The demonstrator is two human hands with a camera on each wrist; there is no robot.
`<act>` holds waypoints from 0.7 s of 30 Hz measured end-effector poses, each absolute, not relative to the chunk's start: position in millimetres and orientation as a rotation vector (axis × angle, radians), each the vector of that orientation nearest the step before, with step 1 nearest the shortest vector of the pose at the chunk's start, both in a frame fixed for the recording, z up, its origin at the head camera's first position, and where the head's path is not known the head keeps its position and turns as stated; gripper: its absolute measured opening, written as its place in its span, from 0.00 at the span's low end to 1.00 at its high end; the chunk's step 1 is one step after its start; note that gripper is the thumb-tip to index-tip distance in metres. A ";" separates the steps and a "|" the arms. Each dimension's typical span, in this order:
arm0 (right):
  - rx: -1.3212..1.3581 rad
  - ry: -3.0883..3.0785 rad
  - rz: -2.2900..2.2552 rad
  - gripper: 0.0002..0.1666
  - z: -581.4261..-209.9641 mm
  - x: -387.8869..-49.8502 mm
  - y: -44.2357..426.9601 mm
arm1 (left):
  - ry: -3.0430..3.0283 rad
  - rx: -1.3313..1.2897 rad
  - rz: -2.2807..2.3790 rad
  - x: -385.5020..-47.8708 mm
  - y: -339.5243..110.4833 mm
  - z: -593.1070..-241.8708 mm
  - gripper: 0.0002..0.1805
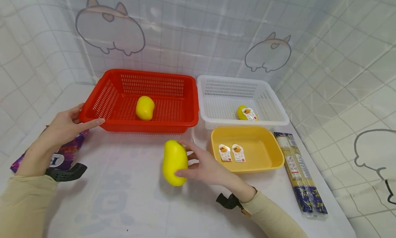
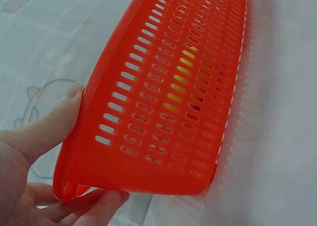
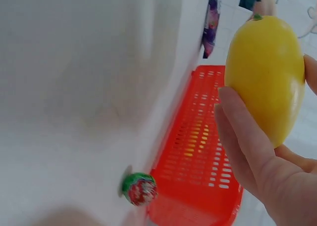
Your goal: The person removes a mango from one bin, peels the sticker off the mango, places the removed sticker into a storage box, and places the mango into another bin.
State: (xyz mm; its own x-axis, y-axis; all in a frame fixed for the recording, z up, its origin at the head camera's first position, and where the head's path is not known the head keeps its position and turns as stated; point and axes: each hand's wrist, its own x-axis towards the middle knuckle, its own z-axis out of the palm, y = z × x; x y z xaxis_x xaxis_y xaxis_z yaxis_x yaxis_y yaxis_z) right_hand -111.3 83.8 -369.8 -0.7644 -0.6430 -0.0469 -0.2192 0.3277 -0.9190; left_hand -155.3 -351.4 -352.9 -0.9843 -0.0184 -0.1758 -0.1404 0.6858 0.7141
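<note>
My left hand [image 1: 63,128] grips the near left corner of the red basket [image 1: 148,126]; in the left wrist view its thumb [image 2: 64,112] presses the rim and its fingers curl beneath. A yellow mango [image 1: 174,162] is held upright between the thumb and fingers of my right hand [image 1: 207,167], in front of the basket. The right wrist view shows the mango [image 3: 265,77] with a small green stem end, fingers [image 3: 242,127] along its side. Another yellow mango [image 1: 145,108] lies inside the red basket.
A white basket [image 1: 247,122] contains a yellow fruit with a sticker [image 1: 250,114]. Before it stands a yellow tray [image 1: 263,152] with two stickers. Long packages [image 1: 300,172] lie right, a purple bag [image 1: 69,150] left. A green-and-red wrapped ball [image 3: 140,189] is near the red basket.
</note>
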 end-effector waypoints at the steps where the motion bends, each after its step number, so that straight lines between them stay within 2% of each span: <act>1: -0.762 2.195 -1.431 0.48 -367.6 -111.3 84.8 | 2.733 -0.129 1.190 -155.6 -351.2 -353.0 0.59; 12: -0.756 2.216 -1.432 0.45 -328.7 -125.2 92.0 | 2.714 -0.148 1.197 -154.0 -351.7 -350.9 0.58; 21: -0.759 2.273 -1.339 0.47 -315.1 -145.4 85.1 | 2.708 -0.162 1.190 -153.7 -350.7 -350.7 0.58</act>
